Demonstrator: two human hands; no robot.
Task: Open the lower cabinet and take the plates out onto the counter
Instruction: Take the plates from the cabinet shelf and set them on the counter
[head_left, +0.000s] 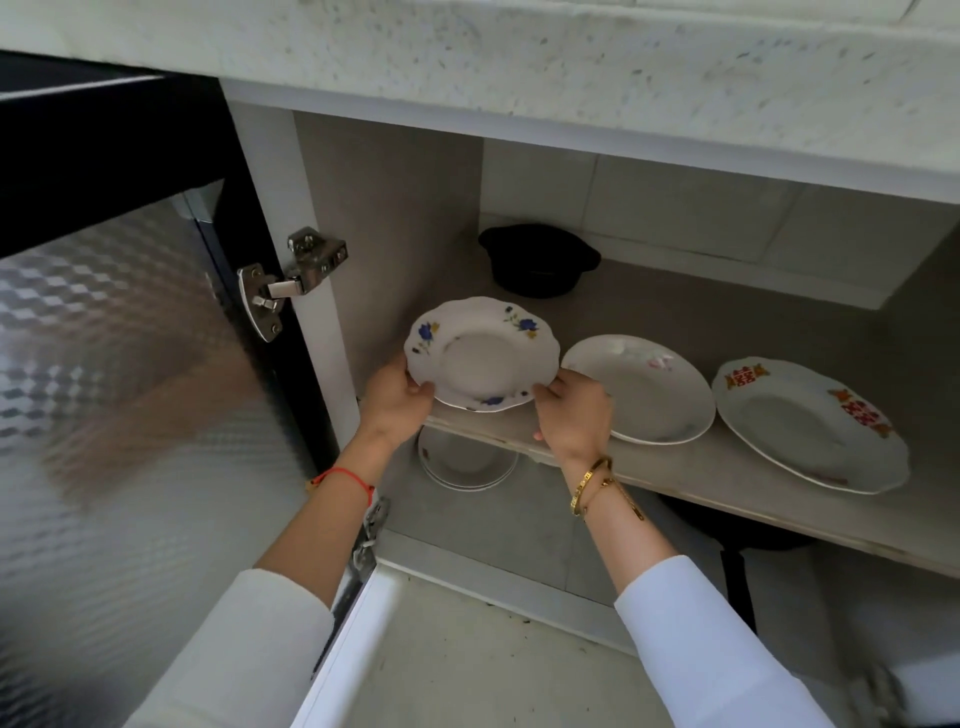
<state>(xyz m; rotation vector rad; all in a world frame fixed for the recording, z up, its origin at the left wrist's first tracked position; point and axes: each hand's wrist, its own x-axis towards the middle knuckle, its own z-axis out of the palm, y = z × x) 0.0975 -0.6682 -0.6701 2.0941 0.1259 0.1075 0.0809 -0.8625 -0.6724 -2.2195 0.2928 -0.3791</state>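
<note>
Cabinet door (104, 364) open — both hands, left hand (396, 401) and right hand (574, 415), grip the blue-flowered plate (480, 353) by its rim; next, lift it clear of the shelf (727, 478) — up to the bench (519, 57).

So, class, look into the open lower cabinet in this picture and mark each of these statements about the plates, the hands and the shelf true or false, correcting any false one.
1. Both hands hold the blue-flowered plate. True: the left hand and right hand grip its opposite edges.
2. The cabinet door is closed. False: it stands swung open on the left.
3. The plate with red markings lies at the right end of the shelf. True.
4. The black pot sits on the counter. False: it is at the back of the shelf.
5. The pink-flowered plate is stacked on the blue-flowered one. False: it lies beside it on the shelf.
</note>
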